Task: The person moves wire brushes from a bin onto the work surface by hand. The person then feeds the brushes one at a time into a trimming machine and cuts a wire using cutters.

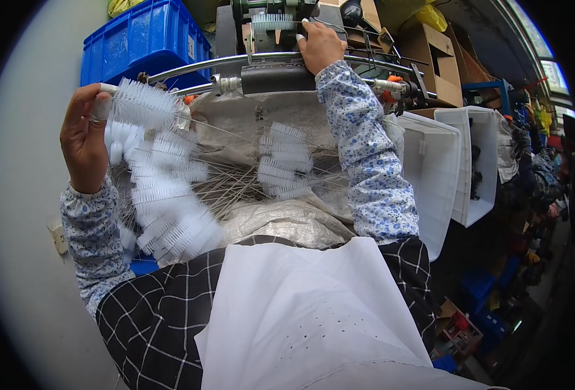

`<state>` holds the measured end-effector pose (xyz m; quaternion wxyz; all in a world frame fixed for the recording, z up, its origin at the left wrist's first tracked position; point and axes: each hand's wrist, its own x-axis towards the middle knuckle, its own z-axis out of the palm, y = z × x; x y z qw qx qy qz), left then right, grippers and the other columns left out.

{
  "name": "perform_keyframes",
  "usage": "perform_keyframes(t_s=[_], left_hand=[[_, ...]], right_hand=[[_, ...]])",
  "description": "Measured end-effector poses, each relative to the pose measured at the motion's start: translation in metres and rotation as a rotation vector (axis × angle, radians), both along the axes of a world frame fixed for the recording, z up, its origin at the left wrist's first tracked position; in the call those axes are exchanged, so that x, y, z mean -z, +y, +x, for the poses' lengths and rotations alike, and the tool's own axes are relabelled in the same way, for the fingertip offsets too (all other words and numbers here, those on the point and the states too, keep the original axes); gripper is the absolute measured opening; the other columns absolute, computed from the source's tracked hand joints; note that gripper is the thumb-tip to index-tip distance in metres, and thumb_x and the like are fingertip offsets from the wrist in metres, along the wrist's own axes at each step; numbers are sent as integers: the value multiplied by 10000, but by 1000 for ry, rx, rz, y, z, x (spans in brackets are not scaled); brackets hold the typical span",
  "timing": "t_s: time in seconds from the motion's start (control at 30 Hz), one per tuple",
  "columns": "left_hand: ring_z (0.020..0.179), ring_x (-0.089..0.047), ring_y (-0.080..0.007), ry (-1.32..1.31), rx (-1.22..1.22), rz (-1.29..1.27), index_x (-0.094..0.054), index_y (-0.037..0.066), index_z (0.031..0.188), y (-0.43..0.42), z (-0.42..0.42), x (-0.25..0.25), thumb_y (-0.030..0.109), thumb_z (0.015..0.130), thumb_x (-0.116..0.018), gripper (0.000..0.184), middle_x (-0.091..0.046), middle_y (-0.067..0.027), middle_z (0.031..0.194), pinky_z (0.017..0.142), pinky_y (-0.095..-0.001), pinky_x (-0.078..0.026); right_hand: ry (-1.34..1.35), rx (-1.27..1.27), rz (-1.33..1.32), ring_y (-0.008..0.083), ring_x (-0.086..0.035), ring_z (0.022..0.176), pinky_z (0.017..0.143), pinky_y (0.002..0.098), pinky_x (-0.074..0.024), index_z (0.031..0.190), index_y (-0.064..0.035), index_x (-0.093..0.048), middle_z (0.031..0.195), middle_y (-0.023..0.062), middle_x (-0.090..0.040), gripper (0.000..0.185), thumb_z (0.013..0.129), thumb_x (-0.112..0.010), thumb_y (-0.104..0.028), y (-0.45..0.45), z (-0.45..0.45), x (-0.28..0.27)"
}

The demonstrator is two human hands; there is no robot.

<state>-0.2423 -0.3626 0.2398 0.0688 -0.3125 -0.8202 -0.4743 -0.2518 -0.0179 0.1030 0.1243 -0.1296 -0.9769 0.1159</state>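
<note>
My left hand point(89, 133) is raised at the left, its thumb and fingers pinched on the end of a white bristle brush point(144, 105) whose thin wire stem points right. Below it lies a pile of similar white brushes point(170, 195), and a smaller group point(284, 162) rests to the right, wire stems between them. At the top, my right hand point(321, 47) is closed at the machine point(274, 45), beside another brush point(272, 23) lying across it; the fingertips seem to pinch its wire stem. Both thumbs and some fingertips have white covers.
A blue crate point(141, 45) stands at the upper left. Metal rails point(203, 65) with a black roller point(277, 78) cross in front of the machine. White plastic bins point(427, 175) and cardboard boxes point(433, 62) are at the right. Sacking point(287, 221) lies under the brushes.
</note>
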Motion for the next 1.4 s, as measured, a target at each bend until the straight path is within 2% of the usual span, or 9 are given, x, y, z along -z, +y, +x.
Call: perform_keyframes(t_s=[0.3, 0.47, 0.6, 0.7, 0.83, 0.97, 1.23, 1.33, 1.4], left_hand=[[852, -545, -126, -18, -50, 44, -529, 79, 998, -12, -2, 8, 160, 846, -482, 179, -579, -73, 923, 731, -230, -441], [841, -550, -127, -114, -26, 126, -486, 44, 1040, 1, -9, 13, 149, 853, -467, 215, -576, -94, 930, 731, -234, -451], [813, -559, -120, -265, 163, 216, -466, 28, 1019, 19, -12, 14, 151, 860, -447, 202, -573, -96, 890, 672, -230, -487], [776, -565, -111, -293, 225, 216, -466, 31, 1000, 33, -9, 14, 156, 861, -446, 188, -570, -88, 859, 644, -220, -491], [724, -569, -102, -349, 247, 229, -458, 33, 996, 41, -9, 19, 166, 861, -448, 189, -567, -78, 843, 620, -217, -496], [697, -572, -98, -467, 274, 285, -456, 42, 1000, 45, -7, 22, 174, 861, -449, 192, -567, -74, 838, 604, -213, -495], [691, -577, -109, -497, 285, 242, -454, 49, 1003, 44, -3, 20, 176, 862, -446, 189, -564, -75, 834, 598, -218, -496], [694, -581, -120, -544, 289, 255, -452, 46, 997, 41, -3, 20, 177, 862, -446, 189, -564, -77, 831, 615, -233, -498], [702, -585, -133, -599, 295, 291, -451, 42, 986, 46, 0, 22, 180, 861, -448, 187, -565, -76, 828, 632, -248, -500]], right_hand=[[65, -3, 47, 242, -516, 956, 791, 424, -395, 1076, -122, -534, 1041, 58, -542, 351, 747, -545, -243, 78, 19, 11], [-95, -59, -203, 286, -528, 922, 802, 370, -412, 1046, -112, -552, 1006, 124, -550, 327, 785, -502, -303, 121, 14, -5], [-181, 216, 283, 229, -489, 981, 831, 334, -383, 1070, -201, -540, 1013, 70, -561, 328, 821, -427, -383, 122, -1, -8], [-325, 100, 404, 191, -473, 976, 835, 335, -363, 1042, -254, -557, 987, -3, -576, 265, 822, -452, -358, 124, 7, -27], [-127, -192, 351, 197, -501, 890, 791, 330, -385, 988, -250, -588, 941, -18, -582, 204, 794, -523, -262, 147, 28, -38], [-134, -139, 50, 206, -509, 806, 754, 316, -409, 931, -151, -603, 867, 22, -570, 165, 792, -513, -148, 152, 38, -28], [23, -114, 165, 217, -527, 841, 783, 322, -421, 937, -181, -592, 870, 16, -576, 186, 759, -545, -162, 185, 15, -13], [-348, -75, -523, 163, -521, 892, 787, 277, -423, 1010, -113, -574, 941, 49, -581, 224, 798, -549, -183, 188, 44, -49], [-574, -290, -770, 167, -514, 945, 804, 287, -425, 1105, -57, -507, 998, 81, -570, 344, 803, -554, -215, 162, 81, -79]])
